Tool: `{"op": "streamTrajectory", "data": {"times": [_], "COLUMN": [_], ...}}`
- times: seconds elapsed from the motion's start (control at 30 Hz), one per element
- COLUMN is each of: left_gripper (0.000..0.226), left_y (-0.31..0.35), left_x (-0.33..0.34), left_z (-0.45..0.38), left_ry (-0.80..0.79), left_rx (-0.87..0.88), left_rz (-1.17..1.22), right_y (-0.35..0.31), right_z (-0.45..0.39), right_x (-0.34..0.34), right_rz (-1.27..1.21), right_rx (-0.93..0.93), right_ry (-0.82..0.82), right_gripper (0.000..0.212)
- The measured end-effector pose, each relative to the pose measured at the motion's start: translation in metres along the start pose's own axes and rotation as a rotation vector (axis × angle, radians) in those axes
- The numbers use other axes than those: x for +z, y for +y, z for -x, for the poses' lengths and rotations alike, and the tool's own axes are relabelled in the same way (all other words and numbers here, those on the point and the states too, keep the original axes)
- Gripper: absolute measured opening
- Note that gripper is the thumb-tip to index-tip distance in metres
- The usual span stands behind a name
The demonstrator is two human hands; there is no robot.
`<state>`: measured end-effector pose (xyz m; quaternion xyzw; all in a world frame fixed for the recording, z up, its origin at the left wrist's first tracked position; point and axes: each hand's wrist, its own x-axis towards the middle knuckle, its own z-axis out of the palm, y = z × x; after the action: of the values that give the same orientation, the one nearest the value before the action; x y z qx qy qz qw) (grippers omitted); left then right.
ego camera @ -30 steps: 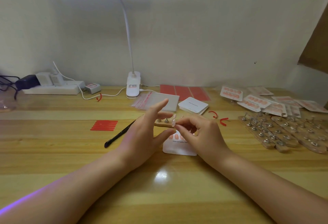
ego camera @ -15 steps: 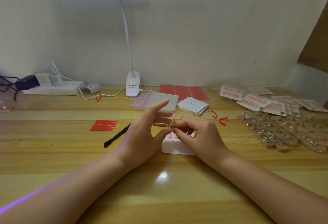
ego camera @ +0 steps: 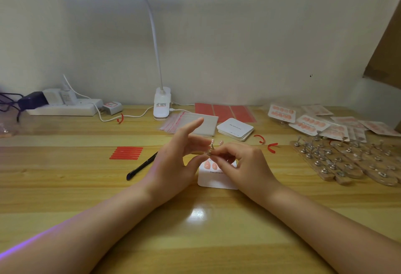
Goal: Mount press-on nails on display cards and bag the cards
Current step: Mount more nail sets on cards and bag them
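A white display card [ego camera: 217, 181] lies flat at the table's middle, with pink press-on nails [ego camera: 210, 165] stuck along its top. Just above it my two hands meet. My left hand [ego camera: 175, 165] has its index finger pointing up, while its thumb and middle fingers pinch a small wooden nail holder [ego camera: 196, 153] that is mostly hidden. My right hand [ego camera: 245, 165] pinches a small metal nail stand [ego camera: 211, 150] with a pale pink nail on its tip. A second pink nail [ego camera: 221, 142] shows just behind my right fingers.
At the back lie a stack of blank cards [ego camera: 235, 129], clear bags [ego camera: 191, 122] and red adhesive sheets [ego camera: 223, 112]. Bagged cards [ego camera: 303, 122] and wooden holders with metal stands [ego camera: 347, 162] fill the right. Red strips [ego camera: 127, 153] and a black tool [ego camera: 141, 166] lie left. The lamp base [ego camera: 161, 105] stands behind.
The wooden holder seen between my hands is now mostly covered by my fingers. My right fingers have shifted slightly left and now hold the metal stand upright.
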<state>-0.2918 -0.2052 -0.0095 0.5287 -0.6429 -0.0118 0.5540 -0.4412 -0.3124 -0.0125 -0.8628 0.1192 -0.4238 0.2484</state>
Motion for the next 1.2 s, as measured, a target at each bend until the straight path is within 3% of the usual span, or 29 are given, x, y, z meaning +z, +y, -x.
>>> {"op": "streamTrajectory", "data": {"times": [0.3, 0.5, 0.83, 0.97, 1.07, 1.2], "left_gripper": [0.075, 0.068, 0.057, 0.052, 0.055, 0.058], "left_y": [-0.001, 0.001, 0.004, -0.002, -0.007, -0.008], "left_x": [0.000, -0.003, 0.000, -0.007, -0.010, -0.002], "left_z": [-0.001, -0.004, -0.004, -0.008, -0.009, -0.004], "left_ry": [-0.024, -0.009, 0.061, 0.235, 0.296, 0.200], "left_rx": [-0.058, -0.275, -0.311, -0.282, -0.307, -0.296], "left_rz": [0.089, 0.346, 0.298, 0.212, 0.138, 0.055], "right_y": [-0.002, 0.000, 0.000, 0.000, 0.001, 0.010], "right_z": [-0.001, -0.002, 0.000, -0.001, -0.003, -0.010], "right_x": [0.000, 0.000, -0.001, -0.001, -0.002, -0.010], "right_rz": [-0.012, 0.017, -0.028, -0.014, -0.040, -0.070], "right_rx": [0.012, 0.012, 0.015, 0.017, 0.125, 0.350], "right_ry": [0.007, -0.018, -0.056, -0.081, -0.008, 0.165], "right_gripper": [0.013, 0.016, 0.014, 0.012, 0.011, 0.007]}}
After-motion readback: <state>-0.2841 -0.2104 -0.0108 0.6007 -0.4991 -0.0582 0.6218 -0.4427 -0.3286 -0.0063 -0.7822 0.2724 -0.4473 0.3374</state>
